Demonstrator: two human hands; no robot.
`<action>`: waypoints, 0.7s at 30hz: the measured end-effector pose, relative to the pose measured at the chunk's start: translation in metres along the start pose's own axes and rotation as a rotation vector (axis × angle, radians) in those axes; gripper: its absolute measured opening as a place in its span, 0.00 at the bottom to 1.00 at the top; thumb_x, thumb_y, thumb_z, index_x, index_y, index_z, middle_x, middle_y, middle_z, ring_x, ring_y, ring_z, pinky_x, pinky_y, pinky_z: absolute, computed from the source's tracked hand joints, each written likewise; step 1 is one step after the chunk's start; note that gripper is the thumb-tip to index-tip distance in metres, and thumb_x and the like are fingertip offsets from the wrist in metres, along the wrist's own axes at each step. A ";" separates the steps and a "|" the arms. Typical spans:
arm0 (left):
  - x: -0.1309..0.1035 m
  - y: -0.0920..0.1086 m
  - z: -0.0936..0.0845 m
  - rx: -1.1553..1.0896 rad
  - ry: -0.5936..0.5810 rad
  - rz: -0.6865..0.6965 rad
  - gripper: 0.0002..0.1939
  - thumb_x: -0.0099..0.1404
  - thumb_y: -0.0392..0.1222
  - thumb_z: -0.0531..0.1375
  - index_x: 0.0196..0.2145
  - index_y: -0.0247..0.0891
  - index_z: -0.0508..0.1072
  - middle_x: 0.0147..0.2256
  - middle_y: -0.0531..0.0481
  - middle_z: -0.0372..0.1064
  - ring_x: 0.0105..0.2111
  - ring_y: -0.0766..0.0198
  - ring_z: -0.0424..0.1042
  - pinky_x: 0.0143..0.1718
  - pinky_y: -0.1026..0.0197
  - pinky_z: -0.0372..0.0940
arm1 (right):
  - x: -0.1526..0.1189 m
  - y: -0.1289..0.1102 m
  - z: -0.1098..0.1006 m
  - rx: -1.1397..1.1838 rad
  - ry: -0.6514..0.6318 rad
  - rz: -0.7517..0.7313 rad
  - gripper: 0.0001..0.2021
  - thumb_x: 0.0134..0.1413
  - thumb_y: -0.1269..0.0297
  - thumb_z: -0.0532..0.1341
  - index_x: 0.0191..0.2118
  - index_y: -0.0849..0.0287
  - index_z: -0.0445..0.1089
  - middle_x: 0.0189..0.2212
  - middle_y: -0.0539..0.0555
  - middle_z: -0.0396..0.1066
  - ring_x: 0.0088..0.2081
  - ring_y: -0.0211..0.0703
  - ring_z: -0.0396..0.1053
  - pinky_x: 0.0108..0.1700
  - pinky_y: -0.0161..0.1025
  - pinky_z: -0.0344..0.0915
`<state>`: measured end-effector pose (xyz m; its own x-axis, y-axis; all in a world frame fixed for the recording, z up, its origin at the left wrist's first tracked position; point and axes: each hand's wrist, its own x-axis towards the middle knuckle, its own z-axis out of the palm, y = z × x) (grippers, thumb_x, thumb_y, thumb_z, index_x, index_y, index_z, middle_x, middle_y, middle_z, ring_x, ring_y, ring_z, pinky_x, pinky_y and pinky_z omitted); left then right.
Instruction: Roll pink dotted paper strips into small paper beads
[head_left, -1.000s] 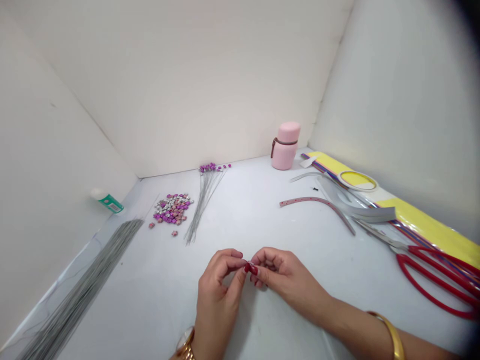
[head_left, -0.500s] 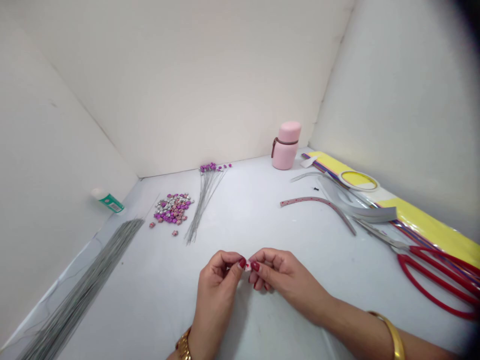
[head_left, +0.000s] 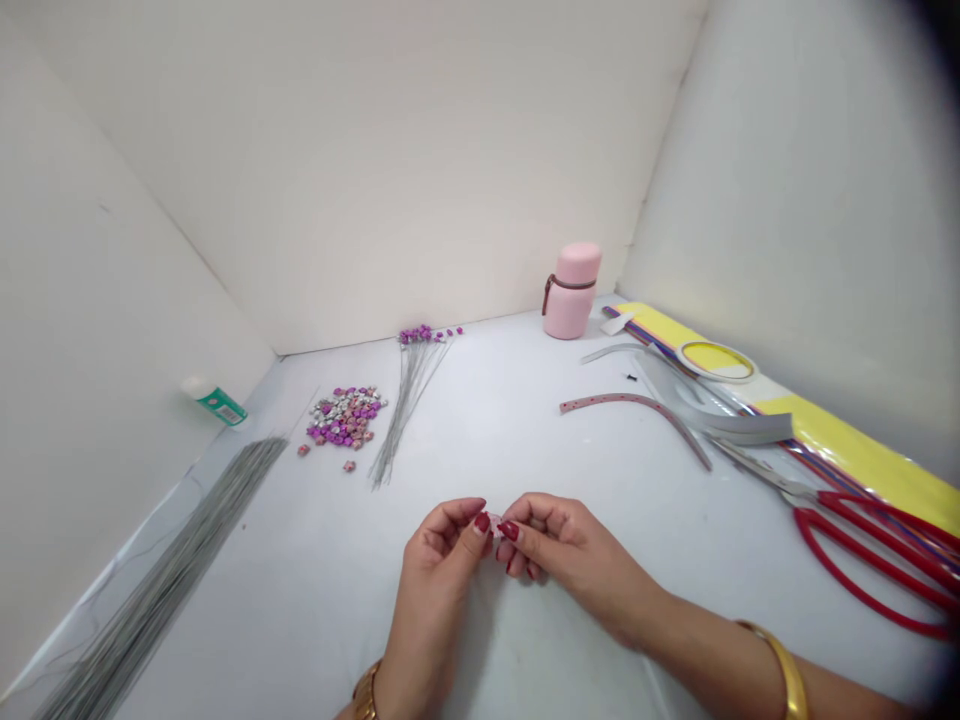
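Observation:
Low in the middle of the view, my left hand [head_left: 444, 560] and my right hand [head_left: 559, 545] meet fingertip to fingertip. Between them they pinch a small pink folded paper piece [head_left: 495, 522], mostly covered by the thumbs. Its exact shape I cannot make out. Beyond my hands lies a pink dotted paper strip [head_left: 637, 400], curved on the table. Off to the left is a heap of small purple, silver and pink folded paper stars [head_left: 346, 415], with two loose pink ones near it. Beside the heap rests a bunch of thin wires tipped with purple stars [head_left: 416, 390].
A long bundle of bare wires [head_left: 180, 560] runs along the left, near a green-labelled glue tube [head_left: 221, 405]. At the back stands a pink flask [head_left: 571, 290]. On the right are red-handled scissors [head_left: 814, 497], a tape roll [head_left: 718, 361], grey strips [head_left: 750, 430] and yellow paper packs [head_left: 855, 440].
My left fingers have shifted slightly, the index finger lifting a little off the thumb. The pink paper piece has turned a bit between the fingertips. Everything else stays put.

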<state>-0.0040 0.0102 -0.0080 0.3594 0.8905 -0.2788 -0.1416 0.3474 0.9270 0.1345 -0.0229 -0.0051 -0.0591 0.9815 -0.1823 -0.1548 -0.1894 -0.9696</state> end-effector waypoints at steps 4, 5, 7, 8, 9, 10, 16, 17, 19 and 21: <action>-0.001 0.002 0.001 0.059 -0.071 -0.011 0.07 0.59 0.39 0.57 0.29 0.32 0.71 0.26 0.47 0.70 0.29 0.64 0.67 0.34 0.62 0.60 | 0.000 0.000 -0.001 -0.022 0.008 -0.016 0.11 0.51 0.59 0.57 0.27 0.62 0.67 0.21 0.50 0.68 0.23 0.34 0.62 0.26 0.32 0.57; -0.001 0.003 0.001 0.067 -0.062 -0.003 0.07 0.58 0.39 0.58 0.28 0.32 0.71 0.25 0.47 0.70 0.28 0.65 0.67 0.33 0.62 0.60 | 0.000 0.000 -0.002 -0.028 0.011 -0.014 0.11 0.51 0.59 0.58 0.27 0.62 0.67 0.21 0.50 0.67 0.23 0.34 0.62 0.26 0.32 0.57; -0.001 0.003 0.002 0.051 -0.043 0.020 0.05 0.57 0.38 0.59 0.27 0.33 0.72 0.25 0.49 0.70 0.27 0.65 0.67 0.32 0.63 0.61 | -0.001 0.000 -0.002 -0.037 0.020 -0.012 0.11 0.50 0.58 0.58 0.26 0.62 0.66 0.21 0.49 0.67 0.23 0.34 0.62 0.26 0.32 0.57; -0.001 0.003 0.002 0.038 -0.041 0.034 0.04 0.56 0.38 0.60 0.27 0.33 0.72 0.25 0.49 0.71 0.27 0.65 0.67 0.32 0.63 0.61 | -0.001 0.000 -0.001 -0.039 0.022 -0.011 0.11 0.50 0.58 0.58 0.26 0.62 0.66 0.20 0.49 0.66 0.23 0.34 0.62 0.26 0.32 0.57; -0.001 0.003 0.003 0.026 -0.043 0.045 0.04 0.55 0.37 0.60 0.28 0.33 0.72 0.25 0.49 0.71 0.27 0.65 0.67 0.32 0.63 0.62 | -0.001 0.000 -0.001 -0.037 0.022 -0.009 0.12 0.51 0.57 0.58 0.26 0.62 0.66 0.20 0.49 0.66 0.23 0.34 0.62 0.26 0.32 0.57; -0.001 0.003 0.003 0.019 -0.045 0.047 0.04 0.54 0.37 0.61 0.28 0.33 0.72 0.25 0.49 0.71 0.27 0.65 0.68 0.32 0.63 0.62 | -0.001 0.000 -0.001 -0.036 0.019 -0.009 0.12 0.51 0.57 0.57 0.26 0.62 0.66 0.20 0.49 0.66 0.23 0.34 0.61 0.26 0.32 0.57; -0.001 0.006 0.006 -0.001 -0.004 -0.009 0.03 0.53 0.36 0.62 0.27 0.33 0.73 0.26 0.48 0.73 0.28 0.64 0.70 0.33 0.64 0.63 | -0.001 0.002 0.000 -0.054 0.086 -0.104 0.07 0.51 0.62 0.59 0.36 0.58 0.65 0.22 0.47 0.64 0.26 0.36 0.62 0.28 0.33 0.58; -0.001 0.006 0.006 -0.016 -0.016 -0.018 0.04 0.53 0.36 0.62 0.28 0.33 0.73 0.27 0.48 0.73 0.29 0.64 0.70 0.33 0.64 0.63 | -0.001 0.002 0.000 -0.068 0.083 -0.127 0.08 0.51 0.63 0.59 0.38 0.58 0.65 0.22 0.47 0.64 0.26 0.36 0.62 0.29 0.33 0.58; -0.002 0.006 0.007 -0.048 -0.051 -0.045 0.05 0.55 0.36 0.60 0.30 0.33 0.73 0.27 0.48 0.73 0.30 0.64 0.70 0.35 0.64 0.62 | -0.002 0.002 0.001 -0.101 0.063 -0.158 0.07 0.51 0.64 0.58 0.37 0.58 0.66 0.22 0.47 0.64 0.26 0.36 0.61 0.29 0.33 0.58; -0.003 0.005 0.006 -0.075 -0.078 -0.077 0.05 0.57 0.36 0.60 0.32 0.32 0.73 0.28 0.48 0.72 0.31 0.64 0.69 0.36 0.64 0.61 | -0.002 0.002 0.001 -0.100 0.055 -0.162 0.05 0.52 0.64 0.58 0.34 0.59 0.67 0.22 0.48 0.65 0.26 0.36 0.62 0.29 0.33 0.58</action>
<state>0.0002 0.0076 -0.0006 0.4421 0.8359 -0.3252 -0.1783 0.4372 0.8815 0.1330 -0.0252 -0.0064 0.0131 0.9995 -0.0287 -0.0591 -0.0278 -0.9979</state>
